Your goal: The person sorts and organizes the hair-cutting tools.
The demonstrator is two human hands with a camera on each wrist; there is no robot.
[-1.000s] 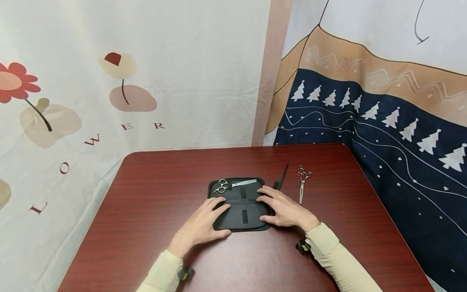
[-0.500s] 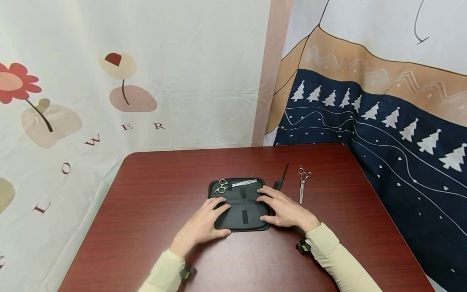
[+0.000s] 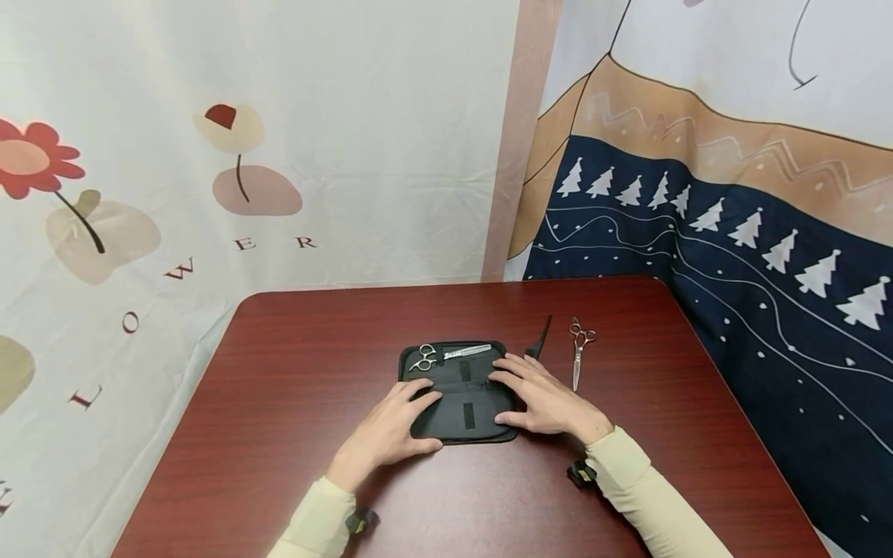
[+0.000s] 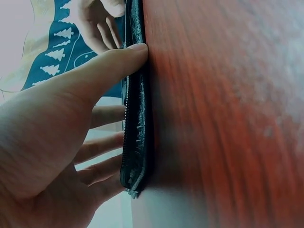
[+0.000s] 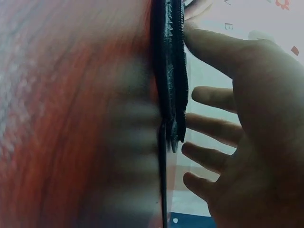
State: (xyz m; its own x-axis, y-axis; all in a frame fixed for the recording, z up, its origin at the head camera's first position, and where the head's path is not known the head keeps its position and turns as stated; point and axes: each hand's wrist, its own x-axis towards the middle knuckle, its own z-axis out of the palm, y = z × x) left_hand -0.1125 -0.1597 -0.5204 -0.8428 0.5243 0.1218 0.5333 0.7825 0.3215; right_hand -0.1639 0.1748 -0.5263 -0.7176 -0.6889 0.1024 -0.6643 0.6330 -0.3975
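A black zip-edged scissors case (image 3: 446, 425) lies unfolded on the table, with black straps across its inside. Silver thinning scissors (image 3: 469, 351) are tucked under a strap in its far half. At the case's left edge rests my left hand (image 3: 387, 430), fingers spread over the lining and thumb at the near corner. My right hand (image 3: 547, 399) lies along the right edge, its fingertips reaching over the lining. In the left wrist view the thumb (image 4: 118, 59) touches the zipped rim. The right wrist view has loosely extended fingers (image 5: 211, 128) beside the rim.
Right of the case lies a black comb (image 3: 537, 346), partly behind the right hand. Farther right is a second pair of silver scissors (image 3: 577, 360), handles pointing away. The reddish-brown table (image 3: 279, 372) backs onto printed curtains (image 3: 391, 155).
The head view has shifted very slightly. Both hands keep their places at the case, and the scissors and comb have not moved.
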